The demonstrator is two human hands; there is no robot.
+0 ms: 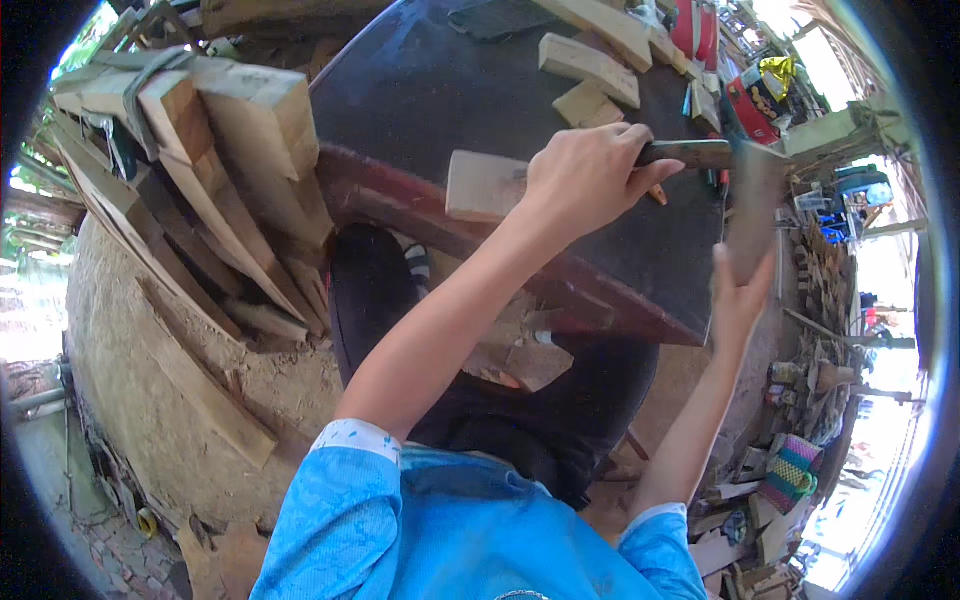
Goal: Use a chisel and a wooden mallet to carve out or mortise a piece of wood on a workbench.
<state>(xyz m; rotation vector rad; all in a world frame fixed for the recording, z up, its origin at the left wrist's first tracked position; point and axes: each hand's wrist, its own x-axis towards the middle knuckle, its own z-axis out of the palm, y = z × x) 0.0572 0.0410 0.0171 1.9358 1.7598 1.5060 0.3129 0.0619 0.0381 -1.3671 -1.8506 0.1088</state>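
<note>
My left hand [590, 170], above the dark tabletop [410, 90], is closed on a dark, bar-shaped tool [690, 153] that points right. Below and left of that hand, a pale wood block [485, 185] lies at the table's reddish front edge [600, 290], partly hidden by my forearm. My right hand [740, 290], at the table's right side, grips an upright brownish piece [755, 210], blurred, whose top is at the far end of the dark tool; whether they touch I cannot tell. An orange-handled item [657, 195] shows just below my left thumb.
Tall boards and beams [200, 200] lean at the left. Wood offcuts [590, 70], pens, and a red bag [750, 110] are at the table's back right. Scrap wood and a woven basket [790, 465] are at the right. My legs [365, 290] are under the table's edge.
</note>
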